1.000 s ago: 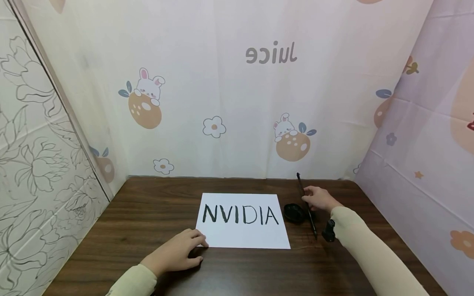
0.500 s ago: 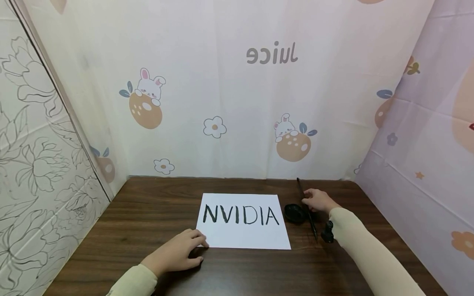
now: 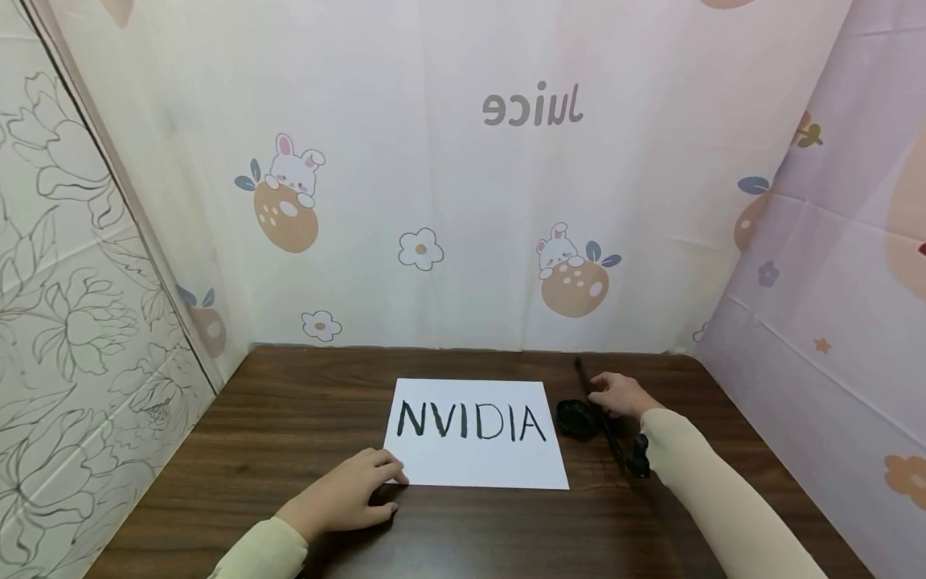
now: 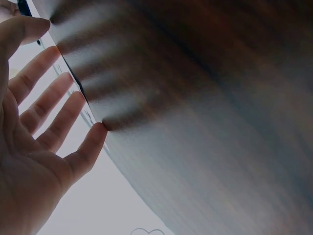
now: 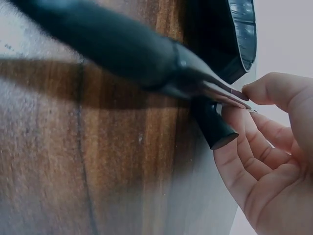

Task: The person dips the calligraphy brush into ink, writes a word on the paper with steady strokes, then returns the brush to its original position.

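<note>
My right hand pinches a slim black writing brush between thumb and fingers, right of a small black ink dish. The brush slants close over the tabletop. In the right wrist view the brush looms large and narrows toward the thumb, with a short black stub just under it by the fingers. White paper lies flat, marked NVIDIA in black strokes. My left hand rests with fingertips at the paper's lower left corner, its fingers spread and loosely bent in the left wrist view.
The dark wood table ends at a printed curtain behind, with more patterned sheets at both sides. A small black device sits at the right wrist. Faint dark marks show on the wood right of the paper.
The brush's far end has come lower and nearer, down toward the table, with my right hand shifting slightly nearer. My left hand and the paper stay put.
</note>
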Demonstrator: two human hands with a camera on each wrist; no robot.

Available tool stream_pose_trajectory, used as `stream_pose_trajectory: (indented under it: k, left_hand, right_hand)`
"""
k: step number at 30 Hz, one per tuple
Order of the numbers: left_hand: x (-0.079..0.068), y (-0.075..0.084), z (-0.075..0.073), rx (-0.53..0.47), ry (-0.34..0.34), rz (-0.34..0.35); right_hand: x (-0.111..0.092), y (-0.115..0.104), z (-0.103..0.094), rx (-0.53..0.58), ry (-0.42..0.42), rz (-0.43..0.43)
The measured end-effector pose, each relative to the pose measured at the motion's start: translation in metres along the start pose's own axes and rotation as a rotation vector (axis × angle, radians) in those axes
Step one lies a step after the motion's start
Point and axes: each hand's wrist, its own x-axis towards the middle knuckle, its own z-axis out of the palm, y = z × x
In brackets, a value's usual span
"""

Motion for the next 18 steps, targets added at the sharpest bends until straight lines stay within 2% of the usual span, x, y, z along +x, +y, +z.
stream_pose_trajectory:
  k: [5, 18]
  left_hand:
    - [-0.0002, -0.0028, 0.0022, 0.011, 0.020, 0.026]
    - [0.0007, 0.0003, -0.0019, -0.012, -0.015, -0.006]
  right_hand:
    - [-0.0004, -0.0021, 0.0005, -0.007, 0.000, 0.005]
    - [-0.0034, -0.0062, -0.0017, -0.028, -0.020, 0.035]
